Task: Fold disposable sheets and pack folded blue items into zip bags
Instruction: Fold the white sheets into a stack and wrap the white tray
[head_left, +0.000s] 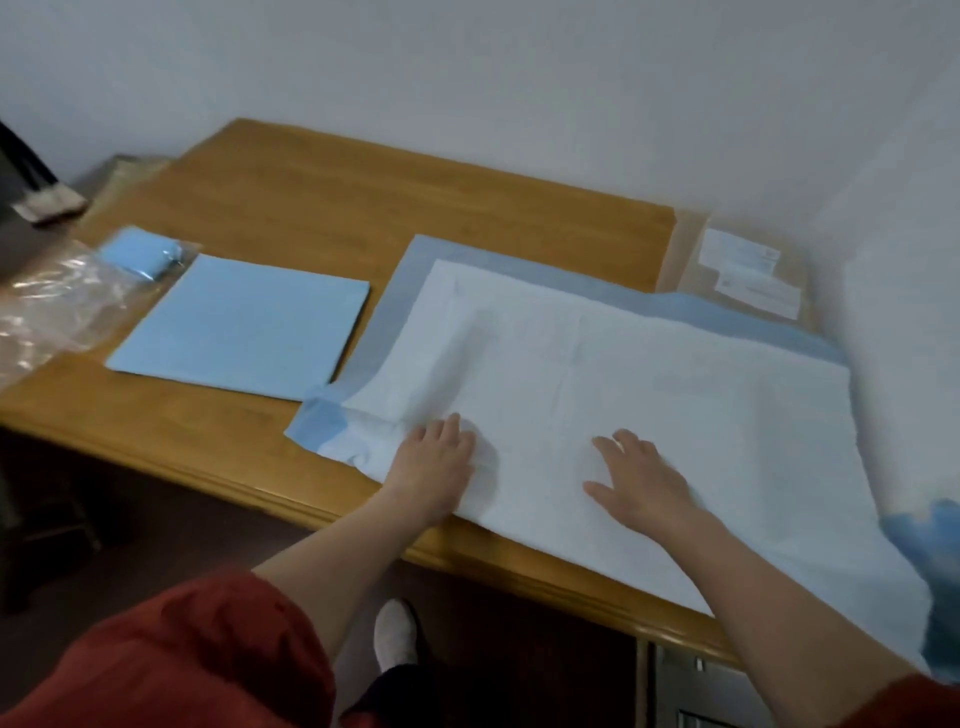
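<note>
A large disposable sheet (597, 364), white on top with a blue border, lies spread over the right half of the wooden table (322, 208) and hangs past the front edge. My left hand (434, 462) lies flat on its near left part, fingers straight. My right hand (641, 480) presses flat on the sheet a little to the right, fingers spread. A folded light blue square (244, 325) lies on the table to the left. Behind it sits a small folded blue item (137, 254). Clear plastic zip bags (52, 301) lie crumpled at the far left edge.
A brown cardboard box (737, 270) with white labels stands at the back right against the white wall. A dark object (31, 182) sits beyond the table's left end. More blue material (930, 540) bunches at the sheet's right end. Below the table edge I see my foot (397, 631).
</note>
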